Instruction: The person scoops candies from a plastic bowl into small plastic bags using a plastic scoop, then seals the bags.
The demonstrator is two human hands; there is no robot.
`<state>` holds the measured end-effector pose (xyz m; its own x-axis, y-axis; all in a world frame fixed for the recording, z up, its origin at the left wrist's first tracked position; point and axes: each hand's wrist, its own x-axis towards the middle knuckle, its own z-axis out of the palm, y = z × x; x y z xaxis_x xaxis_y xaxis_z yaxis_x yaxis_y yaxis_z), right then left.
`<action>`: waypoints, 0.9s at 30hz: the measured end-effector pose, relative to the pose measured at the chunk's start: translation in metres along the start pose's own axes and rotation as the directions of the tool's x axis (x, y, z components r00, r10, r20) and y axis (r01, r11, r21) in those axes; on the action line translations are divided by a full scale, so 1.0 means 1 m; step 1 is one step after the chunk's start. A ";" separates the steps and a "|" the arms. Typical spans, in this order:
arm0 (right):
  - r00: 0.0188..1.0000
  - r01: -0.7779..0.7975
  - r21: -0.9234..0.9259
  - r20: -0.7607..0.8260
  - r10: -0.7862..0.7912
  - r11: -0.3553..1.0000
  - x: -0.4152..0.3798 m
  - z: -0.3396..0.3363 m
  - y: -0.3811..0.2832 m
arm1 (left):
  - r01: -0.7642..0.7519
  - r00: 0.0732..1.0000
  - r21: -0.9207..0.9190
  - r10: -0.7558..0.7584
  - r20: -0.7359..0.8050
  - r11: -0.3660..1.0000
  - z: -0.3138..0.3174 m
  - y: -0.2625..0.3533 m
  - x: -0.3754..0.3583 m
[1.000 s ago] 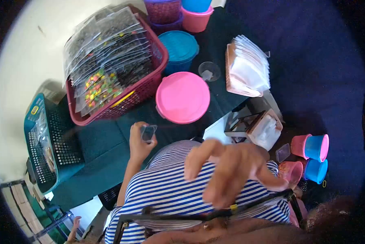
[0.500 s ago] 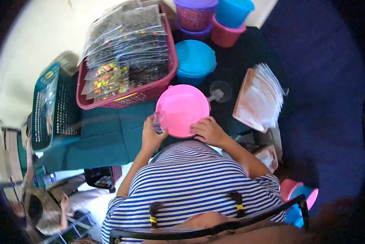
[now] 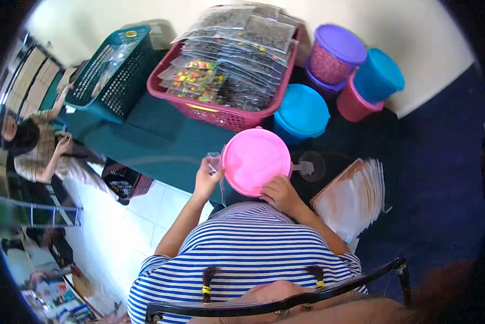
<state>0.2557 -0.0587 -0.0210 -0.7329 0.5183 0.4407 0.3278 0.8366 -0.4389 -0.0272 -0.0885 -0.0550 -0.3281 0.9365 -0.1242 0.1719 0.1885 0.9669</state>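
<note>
A round tub with a pink lid [image 3: 256, 161] is at the table's front edge, close against the striped shirt. My left hand [image 3: 205, 181] is closed on a small clear plastic piece [image 3: 214, 161] at the lid's left side; its exact kind is hard to make out. My right hand [image 3: 282, 195] rests on the lid's lower right rim with bent fingers closed over the edge. Right of the tub lies a clear round dish [image 3: 319, 167] with a small pale scoop-like piece [image 3: 306, 167] on it.
Behind stand a maroon basket [image 3: 169, 99] of filled packets and a green basket [image 3: 129, 75]. A blue tub [image 3: 302, 110], a purple-lidded tub [image 3: 337, 51] and other tubs stand at back right. Flat plastic bags [image 3: 350, 197] are stacked right. Another person [image 3: 40, 146] is at far left.
The view has swung, so the table's things appear lower and further right. Both hands keep their places at the pink lid. The other person now shows more fully.
</note>
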 end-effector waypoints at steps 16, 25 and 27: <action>0.938 -0.254 -0.225 -0.294 0.183 0.941 -0.010 -0.136 0.038 | 0.046 0.988 -0.131 -0.026 0.152 0.990 0.019 0.033 -0.014; 0.917 -0.361 -0.415 -0.322 0.236 0.835 0.021 -0.093 0.141 | -0.079 0.991 0.173 0.059 0.119 0.982 0.027 0.031 -0.014; 0.883 -0.404 -0.417 -0.410 0.228 0.814 0.020 -0.085 0.135 | -0.080 0.994 0.198 0.063 0.088 0.977 0.028 0.023 -0.013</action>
<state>0.3353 0.0794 -0.0048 -0.3281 0.7214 0.6099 0.8114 0.5459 -0.2091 0.0066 -0.0878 -0.0376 -0.2339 0.9688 -0.0817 0.3783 0.1680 0.9103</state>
